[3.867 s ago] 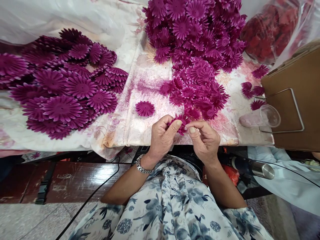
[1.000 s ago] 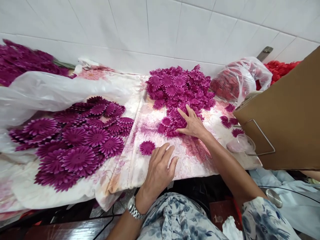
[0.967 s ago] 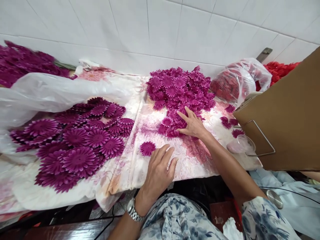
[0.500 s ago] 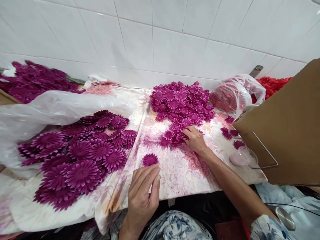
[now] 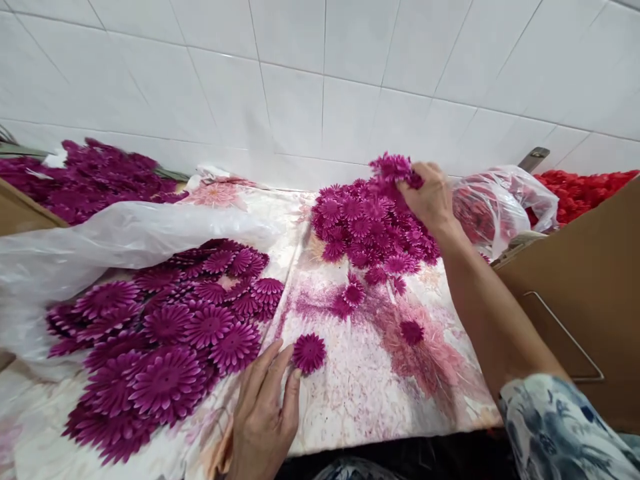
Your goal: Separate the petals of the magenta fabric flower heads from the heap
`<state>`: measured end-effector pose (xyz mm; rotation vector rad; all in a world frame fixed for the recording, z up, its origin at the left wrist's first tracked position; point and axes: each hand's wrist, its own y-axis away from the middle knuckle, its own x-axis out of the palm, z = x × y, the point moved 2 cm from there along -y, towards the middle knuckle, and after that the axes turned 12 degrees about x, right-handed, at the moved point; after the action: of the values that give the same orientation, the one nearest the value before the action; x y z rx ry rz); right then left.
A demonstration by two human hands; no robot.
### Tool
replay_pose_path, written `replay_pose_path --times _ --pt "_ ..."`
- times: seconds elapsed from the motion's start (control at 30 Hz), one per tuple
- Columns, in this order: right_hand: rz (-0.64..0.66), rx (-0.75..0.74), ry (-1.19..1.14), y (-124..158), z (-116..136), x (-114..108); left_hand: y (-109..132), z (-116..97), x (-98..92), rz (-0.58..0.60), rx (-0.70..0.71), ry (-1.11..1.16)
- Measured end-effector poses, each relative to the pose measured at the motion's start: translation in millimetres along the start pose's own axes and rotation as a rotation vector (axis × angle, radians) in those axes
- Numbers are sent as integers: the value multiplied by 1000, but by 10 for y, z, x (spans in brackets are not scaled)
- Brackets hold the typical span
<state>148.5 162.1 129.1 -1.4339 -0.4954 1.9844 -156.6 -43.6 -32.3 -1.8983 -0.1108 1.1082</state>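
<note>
My right hand [image 5: 433,200] is closed around a bunch of small purple artificial flower heads [image 5: 389,168], raised over the back of a pile of similar small flower heads [image 5: 357,227]. My left hand [image 5: 266,412] rests low at the front of the cloth, palm down, its fingers loosely apart and holding nothing. Close by its fingertips lies a single purple flower head [image 5: 309,353]; whether they touch it I cannot tell. Larger, layered purple flower heads [image 5: 165,380] spread to the left of that hand. A couple of loose flower heads [image 5: 353,293] sit in front of the small pile.
A stained floral cloth [image 5: 345,400] covers the table. Crumpled clear plastic [image 5: 125,223] borders the large flowers, with more purple flowers [image 5: 110,177] behind. On the right stand a bag of red flowers [image 5: 480,207] and a cardboard box [image 5: 590,280]. A tiled wall [image 5: 290,100] closes the back.
My right hand has gone from the front of the small pile up and back, lifting a bunch of flower heads. My left hand has shifted slightly left and its fingers have spread.
</note>
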Motion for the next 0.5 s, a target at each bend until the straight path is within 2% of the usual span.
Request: replay_pose_path --times 0.1,0.2,0.27,0.33,0.5 --pt "58 -14 -23 -492 91 283 15 18 63 59 -42 -9" --pt "185 -13 28 -741 135 570 28 27 99 117 -80 6" --pt "264 1 83 -781 129 710 30 30 104 142 -95 25" --pt "292 -8 114 -760 97 787 27 29 102 167 -110 50" --pt "147 -69 41 -558 -41 713 -4 12 112 195 -86 76"
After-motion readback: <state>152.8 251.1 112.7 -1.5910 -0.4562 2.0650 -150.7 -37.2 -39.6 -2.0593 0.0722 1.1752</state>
